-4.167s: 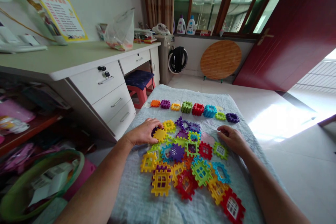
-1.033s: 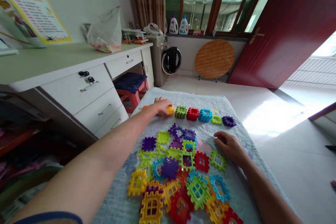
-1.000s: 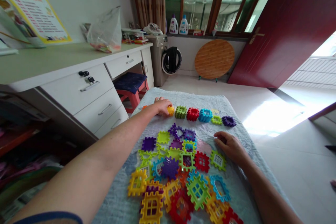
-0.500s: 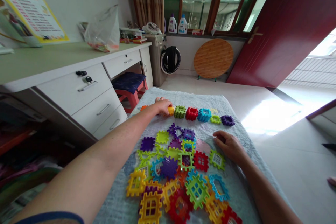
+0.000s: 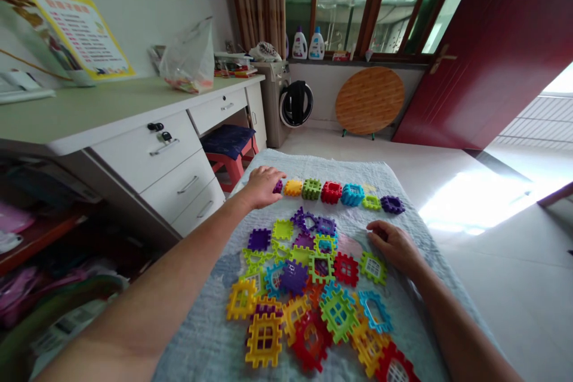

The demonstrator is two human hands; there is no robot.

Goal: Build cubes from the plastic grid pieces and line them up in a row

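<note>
My left hand is at the left end of a row of block stacks, fingers spread over a purple piece that it partly covers. Rightward from it run a yellow-orange stack, a green stack, a red stack, a blue stack, a light green piece and a dark purple stack. My right hand rests on the cloth, fingers loosely curled and apart, holding nothing. Nearer me lies a pile of notched plastic tiles, among them a yellow window tile and a green one.
A pale blue cloth covers the table. To the left stands a white desk with a plastic bag; a stool is beside it. Behind are a washing machine and a round wooden board.
My left hand has moved left off the yellow-orange stack, which now shows fully, to the purple piece. My right hand stays nearly still. The view has shifted slightly.
</note>
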